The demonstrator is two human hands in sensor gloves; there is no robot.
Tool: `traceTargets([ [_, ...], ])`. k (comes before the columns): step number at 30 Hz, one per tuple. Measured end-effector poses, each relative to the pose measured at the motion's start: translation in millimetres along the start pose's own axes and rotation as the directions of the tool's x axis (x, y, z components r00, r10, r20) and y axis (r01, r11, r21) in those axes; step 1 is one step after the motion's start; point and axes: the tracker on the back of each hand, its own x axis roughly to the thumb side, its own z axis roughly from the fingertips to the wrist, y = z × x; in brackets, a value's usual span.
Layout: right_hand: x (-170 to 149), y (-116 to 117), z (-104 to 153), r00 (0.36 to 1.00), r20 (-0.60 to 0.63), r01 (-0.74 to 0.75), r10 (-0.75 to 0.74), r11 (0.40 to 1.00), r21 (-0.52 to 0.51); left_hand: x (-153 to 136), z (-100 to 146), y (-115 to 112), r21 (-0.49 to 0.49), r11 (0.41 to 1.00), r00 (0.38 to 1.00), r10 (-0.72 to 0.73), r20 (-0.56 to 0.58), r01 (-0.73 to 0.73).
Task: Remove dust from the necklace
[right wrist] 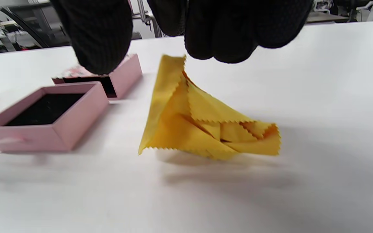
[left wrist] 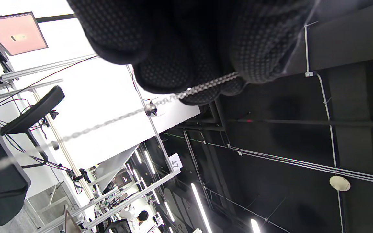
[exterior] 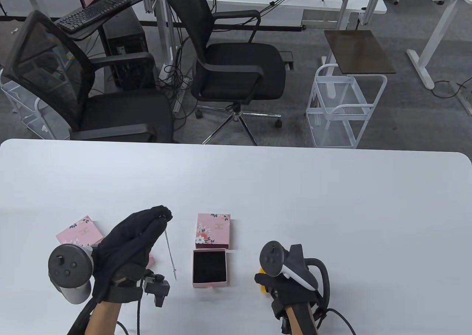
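Fingers [left wrist: 206, 77] pinch necklace [exterior: 170, 252], dangling below

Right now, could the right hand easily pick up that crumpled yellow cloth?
Probably yes: the right hand hovers directly above the crumpled yellow cloth, with nothing between them.

Shiny metal necklace [left wrist: 202, 87], matt yellow cloth [right wrist: 206, 123], seemingly velvet-lined paper box [exterior: 209, 268].

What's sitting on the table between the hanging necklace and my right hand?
In the table view, the open pink box tray lies between the necklace and the right hand, with its floral sleeve just behind.
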Motion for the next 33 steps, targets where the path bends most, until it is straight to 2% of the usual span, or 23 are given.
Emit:
traceTargets([
  [2,4,-4,2,1.000,0.024,0.007,-0.006,0.999,-0.045,-1,0,0,-0.002,1.000,1.000,0.000,-0.004,0.000],
  [4,11,-11,6,0.996,0.077,0.057,-0.045,0.986,-0.158,-2,-1,-1,-0.003,1.000,1.000,-0.002,-0.006,0.002],
  [7,25,-23,11,0.971,0.192,0.193,-0.145,0.946,-0.262,-4,-1,-3,-0.011,1.000,1.000,-0.004,-0.011,0.004],
  [8,36,-30,13,0.938,0.274,0.288,-0.211,0.916,-0.280,-5,-2,-4,-0.014,1.000,1.000,-0.004,-0.014,0.004],
  [12,67,-43,14,0.819,0.463,0.473,-0.340,0.856,-0.208,-7,-2,-8,-0.024,1.000,1.000,0.002,-0.017,-0.002],
  [14,85,-47,11,0.779,0.512,0.501,-0.362,0.851,-0.160,-7,-2,-10,-0.030,1.000,1.000,0.001,-0.017,-0.002],
  [16,101,-48,6,0.768,0.548,0.485,-0.332,0.860,-0.159,-8,-3,-12,-0.039,0.999,1.000,0.004,-0.021,-0.005],
  [20,126,-41,-5,0.795,0.553,0.433,-0.252,0.873,-0.225,-12,-3,-15,-0.057,0.998,0.999,0.025,-0.037,-0.027],
  [22,132,-33,-9,0.801,0.550,0.438,-0.237,0.858,-0.267,-13,-4,-14,-0.057,0.998,0.999,0.024,-0.041,-0.026],
  [24,131,-30,-12,0.826,0.528,0.384,-0.198,0.883,-0.270,-15,-5,-11,-0.050,0.998,0.999,0.020,-0.049,-0.023],
  [26,124,-30,-14,0.839,0.512,0.376,-0.186,0.878,-0.296,-17,-6,-8,-0.037,0.999,0.998,0.017,-0.059,-0.019],
  [30,110,-33,-16,0.836,0.491,0.421,-0.246,0.861,-0.286,-24,-8,-2,-0.016,1.000,0.996,0.011,-0.087,-0.013],
  [33,102,-38,-16,0.863,0.453,0.393,-0.223,0.861,-0.324,-28,-9,4,0.003,1.000,0.994,0.000,-0.109,0.001],
])
